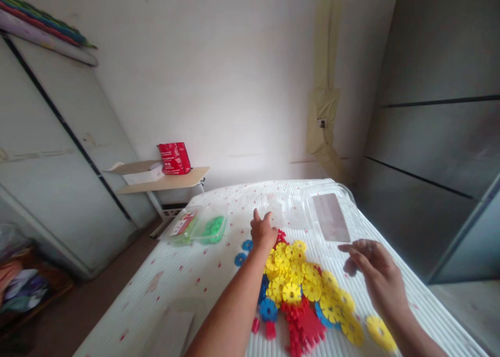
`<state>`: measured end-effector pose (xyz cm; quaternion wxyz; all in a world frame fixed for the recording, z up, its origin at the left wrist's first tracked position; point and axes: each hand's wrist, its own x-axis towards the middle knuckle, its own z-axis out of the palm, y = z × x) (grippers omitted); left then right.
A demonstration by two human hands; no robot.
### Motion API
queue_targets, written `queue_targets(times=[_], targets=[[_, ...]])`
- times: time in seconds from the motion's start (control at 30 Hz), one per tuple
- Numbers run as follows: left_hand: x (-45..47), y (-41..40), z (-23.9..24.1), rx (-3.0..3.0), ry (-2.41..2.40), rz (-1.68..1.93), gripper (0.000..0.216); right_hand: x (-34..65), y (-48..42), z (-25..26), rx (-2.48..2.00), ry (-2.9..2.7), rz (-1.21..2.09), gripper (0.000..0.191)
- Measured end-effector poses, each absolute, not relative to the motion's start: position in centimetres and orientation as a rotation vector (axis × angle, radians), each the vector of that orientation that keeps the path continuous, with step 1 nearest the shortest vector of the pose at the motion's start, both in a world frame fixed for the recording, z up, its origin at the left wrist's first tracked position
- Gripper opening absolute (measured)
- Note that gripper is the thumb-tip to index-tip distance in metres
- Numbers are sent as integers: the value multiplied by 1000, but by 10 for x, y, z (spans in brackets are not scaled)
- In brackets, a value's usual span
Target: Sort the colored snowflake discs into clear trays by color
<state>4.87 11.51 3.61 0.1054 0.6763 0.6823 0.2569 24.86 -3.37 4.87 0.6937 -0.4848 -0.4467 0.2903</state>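
My left hand [263, 231] is over the far end of a pile of plastic building pieces, fingers spread with nothing visible in them. Yellow notched discs [292, 292] make up most of the pile. Around and under them are blue notched discs [268, 309] and red toothed pieces [307, 328]. To the right of the pile my right hand [371, 260] hovers with the index finger stretched out and the other fingers partly bent. I see nothing held in it. Near its fingertips lies a clear plastic container [318, 237] with a greyish rectangle in it.
A clear box with green pieces [214, 229] and another clear box with a red-and-white label [183, 224] stand at the left. The bed-like surface has a white, red-specked cover [172, 273]. Beyond it, a small table [191, 177] carries a red bag [174, 158].
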Motion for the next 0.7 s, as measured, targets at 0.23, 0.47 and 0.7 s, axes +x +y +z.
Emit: queue_targets(times=[0.23, 0.47, 0.7], targets=[[-39, 63, 80, 2072, 1725, 894, 34, 247, -41, 55, -1153, -986, 755, 31], [-127, -44, 107, 1447, 1492, 1026, 41, 171, -66, 63, -987, -1140, 1365, 29], [-145, -90, 75, 1206, 1576, 1212, 57, 66, -87, 40, -885, -1358, 1792, 45]])
